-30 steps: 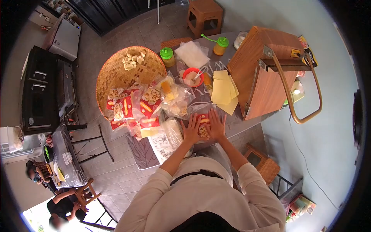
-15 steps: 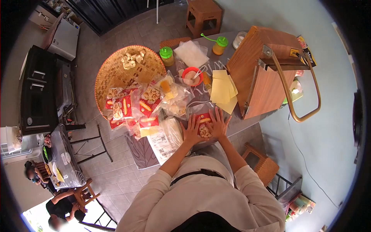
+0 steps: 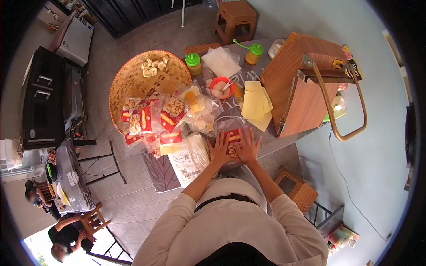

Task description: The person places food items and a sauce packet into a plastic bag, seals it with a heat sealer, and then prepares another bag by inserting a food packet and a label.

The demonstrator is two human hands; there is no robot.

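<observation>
A red plastic snack packet with a clear window (image 3: 233, 138) lies at the table's near edge, pale brown pieces showing at its lower end. My left hand (image 3: 218, 151) rests flat along its left side, fingers stretched out. Over its right side is my right hand (image 3: 249, 148), fingers spread and a little blurred, the thumb at the packet's lower part. Left of my hands lies a white parcel with printed labels (image 3: 191, 159). More red snack packets (image 3: 146, 119) are heaped beyond it, partly on a round woven tray (image 3: 122, 77).
Yellow paper sheets (image 3: 254, 99), a red bowl with a whisk (image 3: 221, 86) and green-lidded jars (image 3: 193, 64) stand farther back. A wooden box with a curved metal handle (image 3: 306, 84) is at the right. Two people (image 3: 66, 232) sit at another table, lower left.
My right hand has shifted slightly left over the packet, its fingers blurred by motion. My left hand stays in nearly the same place. The view has tilted a little.
</observation>
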